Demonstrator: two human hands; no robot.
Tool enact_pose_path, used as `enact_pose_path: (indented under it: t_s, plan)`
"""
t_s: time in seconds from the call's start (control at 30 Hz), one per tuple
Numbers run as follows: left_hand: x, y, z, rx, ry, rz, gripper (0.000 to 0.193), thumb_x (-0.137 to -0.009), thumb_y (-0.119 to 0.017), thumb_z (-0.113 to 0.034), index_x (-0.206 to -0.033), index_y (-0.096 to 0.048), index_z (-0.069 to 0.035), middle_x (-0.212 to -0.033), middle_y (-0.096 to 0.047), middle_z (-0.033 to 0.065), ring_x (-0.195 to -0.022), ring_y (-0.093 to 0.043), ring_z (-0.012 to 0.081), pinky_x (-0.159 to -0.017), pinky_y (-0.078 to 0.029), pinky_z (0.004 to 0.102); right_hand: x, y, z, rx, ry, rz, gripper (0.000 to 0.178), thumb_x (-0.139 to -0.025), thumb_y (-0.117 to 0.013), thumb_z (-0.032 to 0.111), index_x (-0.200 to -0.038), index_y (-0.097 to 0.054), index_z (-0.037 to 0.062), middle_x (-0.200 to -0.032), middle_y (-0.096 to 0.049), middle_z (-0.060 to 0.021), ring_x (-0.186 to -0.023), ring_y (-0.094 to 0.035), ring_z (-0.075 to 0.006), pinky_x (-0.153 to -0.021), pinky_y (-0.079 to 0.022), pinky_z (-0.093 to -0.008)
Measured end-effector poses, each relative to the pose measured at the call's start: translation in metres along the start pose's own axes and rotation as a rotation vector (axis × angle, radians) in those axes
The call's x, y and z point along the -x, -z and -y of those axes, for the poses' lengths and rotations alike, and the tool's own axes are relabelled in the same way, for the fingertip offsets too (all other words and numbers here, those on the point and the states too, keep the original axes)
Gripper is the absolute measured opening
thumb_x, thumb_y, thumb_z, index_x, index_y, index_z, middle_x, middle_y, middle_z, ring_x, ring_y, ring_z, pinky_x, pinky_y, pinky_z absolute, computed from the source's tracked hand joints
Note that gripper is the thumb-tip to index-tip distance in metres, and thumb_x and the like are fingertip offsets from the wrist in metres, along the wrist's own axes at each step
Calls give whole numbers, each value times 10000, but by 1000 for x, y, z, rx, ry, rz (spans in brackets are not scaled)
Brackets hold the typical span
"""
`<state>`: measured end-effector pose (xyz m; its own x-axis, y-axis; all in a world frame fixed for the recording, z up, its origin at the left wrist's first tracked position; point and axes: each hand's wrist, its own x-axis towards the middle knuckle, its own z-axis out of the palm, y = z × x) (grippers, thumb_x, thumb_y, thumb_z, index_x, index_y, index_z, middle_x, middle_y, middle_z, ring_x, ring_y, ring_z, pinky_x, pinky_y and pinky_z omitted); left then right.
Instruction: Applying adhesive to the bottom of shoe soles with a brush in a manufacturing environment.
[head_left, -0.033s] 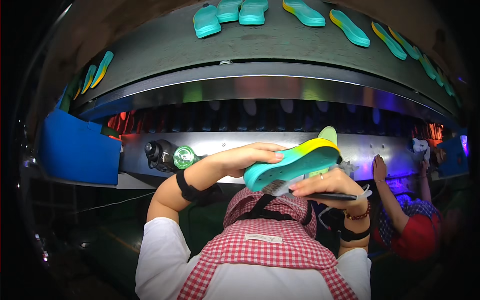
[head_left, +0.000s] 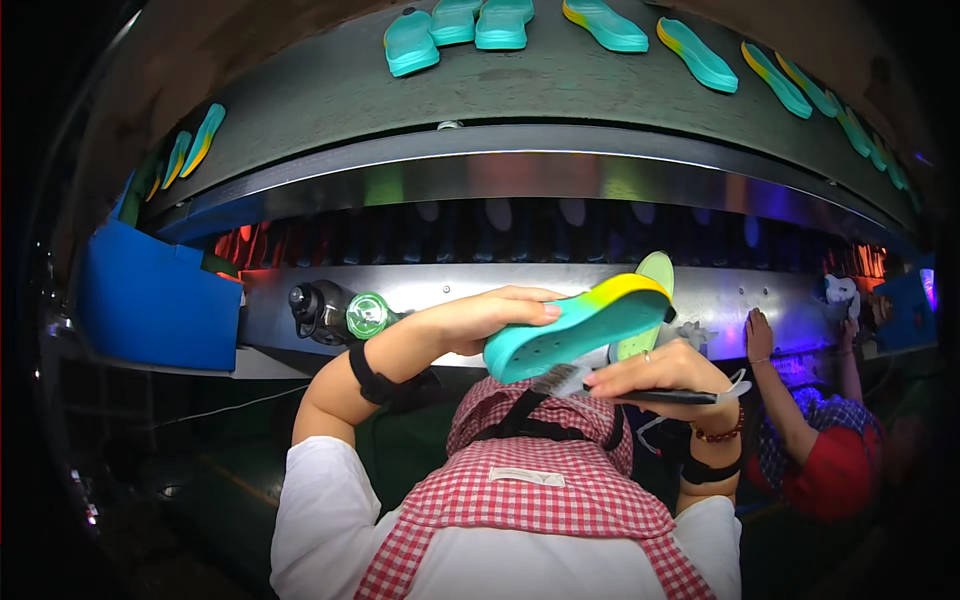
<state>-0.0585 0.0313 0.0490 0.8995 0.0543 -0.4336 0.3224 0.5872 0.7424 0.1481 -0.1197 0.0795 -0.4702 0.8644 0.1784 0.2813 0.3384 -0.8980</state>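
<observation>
My left hand (head_left: 500, 312) is closed on a teal shoe sole (head_left: 580, 328) with a yellow end, thumb along its upper edge. The sole is held tilted above the bench, its hollow side partly towards me. In my right hand (head_left: 665, 368) is a brush (head_left: 553, 380) with a dark handle and pale bristles. The bristles lie close to the sole's lower edge; whether they touch it I cannot tell. A pale green insole (head_left: 655, 275) lies behind the sole and is partly hidden by it.
Beyond the metal bench (head_left: 430, 278) runs a dark conveyor belt (head_left: 330, 100) carrying several teal soles (head_left: 698, 58). Left of my hands stand a dark bottle (head_left: 320, 312) and a green-topped container (head_left: 368, 314). A blue box (head_left: 160, 290) is further left. A co-worker's hand (head_left: 759, 335) rests at right.
The sole has shifted slightly left, uncovering more of the pale green insole. The brush has moved slightly right. Both hands keep their holds.
</observation>
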Motion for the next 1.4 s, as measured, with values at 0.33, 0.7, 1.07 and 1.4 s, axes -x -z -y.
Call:
enact_pose_path:
  t_s: [0.33, 0.7, 1.07, 1.4]
  plan:
    - [24, 20, 5, 63, -83, -60, 610, -794, -543, -347, -1231, -409, 56, -1131, -531, 177, -946, -572, 212, -829, -464, 320, 9, -10, -9, -84, -41, -277, 227, -690, -644, -61, -906, -647, 11, -956, -642, -140, -854, -635, -228, -743, -503, -282]
    - [7, 35, 39, -232, -759, -310, 825, -823, -211, -672, -1306, -331, -13, -1289, -400, 210, -1156, -446, 295, -972, -368, 408, -4, -17, 23, 58, 113, -437, 247, -629, -713, -1, -869, -663, 29, -885, -666, -101, -838, -607, -209, -771, -474, -300]
    - [-43, 14, 44, 682, -688, -83, 898, -754, -144, -757, -1145, -468, -17, -1017, -556, 173, -937, -554, 317, -854, -443, 456, -21, -51, -7, 442, 151, -447, 210, -603, -692, 12, -794, -636, 77, -798, -642, -49, -770, -619, -213, -672, -472, -308]
    - [-41, -14, 29, 716, -859, 0, 980, -685, -206, -815, -1124, -475, 19, -1034, -555, 166, -985, -530, 313, -928, -384, 484, -30, -40, 5, 108, 150, -481, 224, -642, -673, -22, -859, -636, 22, -854, -646, -103, -810, -616, -232, -754, -477, -317]
